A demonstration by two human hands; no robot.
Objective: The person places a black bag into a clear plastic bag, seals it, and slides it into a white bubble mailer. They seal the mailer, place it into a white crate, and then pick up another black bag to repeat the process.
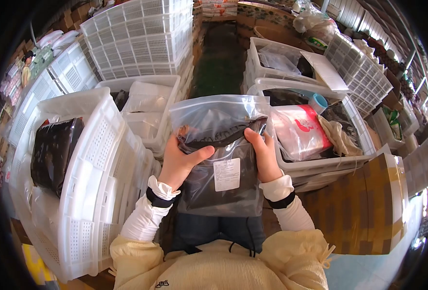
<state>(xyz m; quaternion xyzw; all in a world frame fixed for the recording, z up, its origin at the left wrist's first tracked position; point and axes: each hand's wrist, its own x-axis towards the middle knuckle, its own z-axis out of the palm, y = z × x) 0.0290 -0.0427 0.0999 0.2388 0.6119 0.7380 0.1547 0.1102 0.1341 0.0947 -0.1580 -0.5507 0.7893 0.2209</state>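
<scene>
A clear zip bag (223,205) with dark folded fabric (199,171) inside hangs upright in front of my body. A white printed label (227,175) sits on its front. My left hand (179,159) grips the bag's left side, thumb across the front and fingers behind it. On the right side, my right hand (264,157) holds the bag the same way, its thumb near the upper edge of the fabric. The bag's clear top stands above the fabric. Most of my fingers are hidden behind the plastic.
At left, a white crate (90,193) holds a dark wrapped package (56,152). Behind it, another crate (168,123) contains white packages. The right-hand crate (315,166) carries a pink-and-white bag (298,133) and a tape roll (317,103). A taped carton (354,208) stands at lower right.
</scene>
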